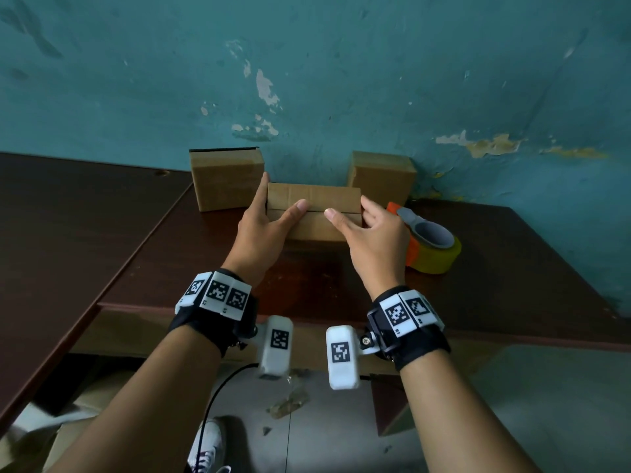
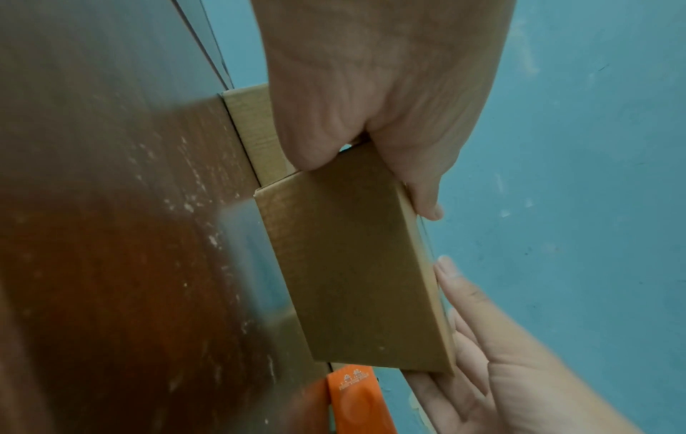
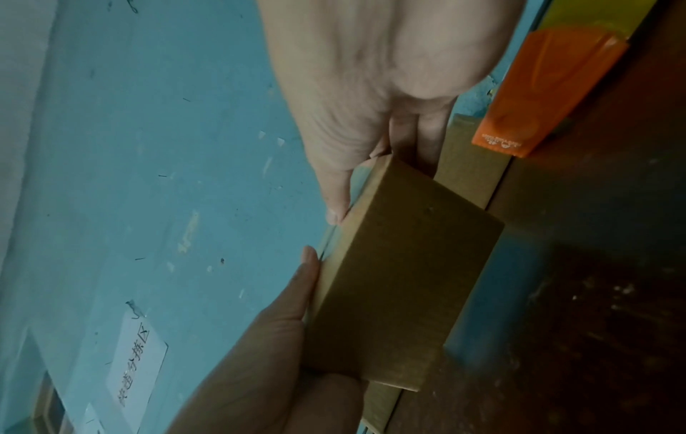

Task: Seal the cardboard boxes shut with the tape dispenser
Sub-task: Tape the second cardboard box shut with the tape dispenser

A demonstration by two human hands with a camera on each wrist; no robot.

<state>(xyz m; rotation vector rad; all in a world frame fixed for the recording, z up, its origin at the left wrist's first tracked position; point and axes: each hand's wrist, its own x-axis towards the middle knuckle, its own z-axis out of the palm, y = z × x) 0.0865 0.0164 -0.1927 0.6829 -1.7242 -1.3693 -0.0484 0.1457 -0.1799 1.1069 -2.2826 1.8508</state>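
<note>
You have the small cardboard box (image 1: 314, 199) between both hands, toward the back of the surface (image 1: 512, 254), a little short of the wall. It should be light, stiff at its corners and soft across the flaps, so hold it by the ends and press only gently along the seam. Your left hand (image 1: 263, 230) wraps the left end, thumb laid on the top at the seam; your right hand (image 1: 370, 233) does the same at the right end, fingers curled round the side. The flaps look closed, though the seam is too shadowed to be sure.

The tape dispenser (image 1: 426, 240) lies just beside your right hand, toward the surface's right edge. Two more boxes stand against the wall, one behind left (image 1: 225, 179), one behind right (image 1: 382, 175), so the open room lies toward the front edge.
</note>
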